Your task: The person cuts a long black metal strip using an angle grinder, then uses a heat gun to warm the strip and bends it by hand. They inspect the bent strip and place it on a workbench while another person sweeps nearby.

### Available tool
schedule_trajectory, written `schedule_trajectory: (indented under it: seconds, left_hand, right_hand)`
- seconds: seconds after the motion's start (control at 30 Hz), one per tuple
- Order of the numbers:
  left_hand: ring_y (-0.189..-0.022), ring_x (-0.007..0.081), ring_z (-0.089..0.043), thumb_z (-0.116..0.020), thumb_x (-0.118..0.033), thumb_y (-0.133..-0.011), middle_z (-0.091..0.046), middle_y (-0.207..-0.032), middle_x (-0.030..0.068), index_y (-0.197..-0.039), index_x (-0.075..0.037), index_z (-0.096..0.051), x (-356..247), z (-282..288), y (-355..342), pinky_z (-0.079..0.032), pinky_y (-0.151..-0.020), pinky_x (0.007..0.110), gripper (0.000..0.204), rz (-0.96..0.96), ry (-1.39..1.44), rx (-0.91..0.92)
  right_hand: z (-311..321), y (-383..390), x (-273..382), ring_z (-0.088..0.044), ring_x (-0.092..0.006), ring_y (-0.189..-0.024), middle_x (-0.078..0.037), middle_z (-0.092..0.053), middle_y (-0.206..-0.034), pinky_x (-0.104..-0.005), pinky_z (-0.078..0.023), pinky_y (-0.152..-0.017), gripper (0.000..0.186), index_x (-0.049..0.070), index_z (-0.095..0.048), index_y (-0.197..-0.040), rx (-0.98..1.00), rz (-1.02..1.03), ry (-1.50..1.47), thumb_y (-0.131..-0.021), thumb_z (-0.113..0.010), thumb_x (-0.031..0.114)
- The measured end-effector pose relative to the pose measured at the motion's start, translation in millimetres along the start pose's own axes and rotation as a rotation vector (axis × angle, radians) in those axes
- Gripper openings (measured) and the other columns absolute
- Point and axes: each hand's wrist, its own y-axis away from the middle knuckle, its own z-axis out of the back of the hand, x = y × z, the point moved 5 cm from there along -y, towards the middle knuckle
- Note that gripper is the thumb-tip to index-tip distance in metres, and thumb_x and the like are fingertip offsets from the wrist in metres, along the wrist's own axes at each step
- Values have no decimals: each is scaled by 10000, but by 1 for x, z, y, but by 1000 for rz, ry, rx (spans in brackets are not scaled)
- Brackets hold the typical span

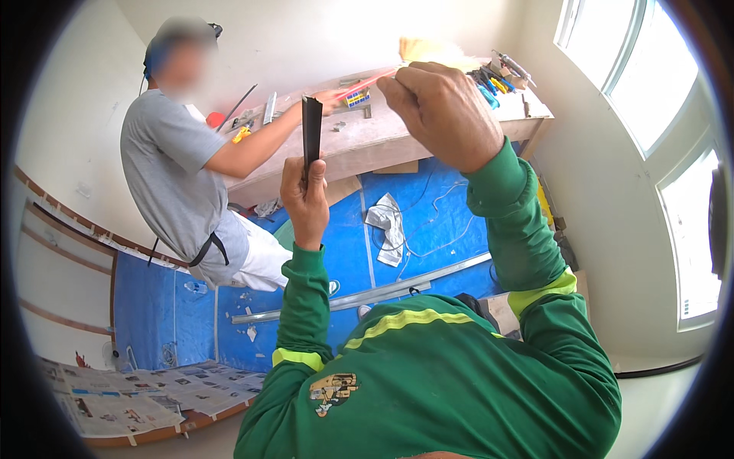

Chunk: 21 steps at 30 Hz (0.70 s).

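My left hand (306, 200) grips the lower end of a black channel-shaped strip (312, 130), which stands upright from the fist. My right hand (451, 111) is raised higher, its fingers curled together; whatever they hold is hidden. A thin red strip (367, 83) runs from beside these fingers toward a co-worker's hand (329, 101). The co-worker (172, 153), in a grey shirt, stands on the left and reaches across the workbench (390, 149). Behind my right hand shows a pale yellow shape (440, 52), too blurred to tell.
Several hand tools (493, 80) and a caulking gun (514, 67) lie at the bench's right end. Blue sheeting (352, 268) covers the floor, with long metal profiles (375, 292), a crumpled white bag (386, 229) and loose cords. Newspaper (122, 405) covers a surface lower left; windows (650, 76) stand right.
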Motion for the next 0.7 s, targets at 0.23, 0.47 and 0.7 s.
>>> schedule_trajectory:
  seconds: [0.23,0.47,0.7]
  left_hand:
    - [-698,58,-478,-723,-307,-1114,-502,-831,-36,-1112,-53,-759,-6,-4,2,-395,-634,252,257,23,3,6]
    - [-727,39,-499,-693,-302,-1135,-551,-850,-54,-1187,-49,-738,0,-12,8,-415,-663,228,262,-60,-46,42]
    - [-734,105,-524,-755,-255,-1092,-562,-883,3,-1088,-38,-759,-10,-19,11,-420,-645,303,218,-96,-92,-26]
  right_hand:
    - [-7,-31,9,-763,-220,-870,-137,-796,-945,-376,-598,-815,208,-7,-777,-1129,126,41,-460,-1018,-759,167]
    - [-18,-44,4,-723,-183,-849,-114,-782,-902,-348,-579,-830,193,-21,-780,-1067,362,12,-523,-969,-764,145]
    - [-8,-44,20,-743,-324,-734,-174,-750,-802,-406,-600,-745,182,-20,-747,-920,221,140,-367,-842,-783,140]
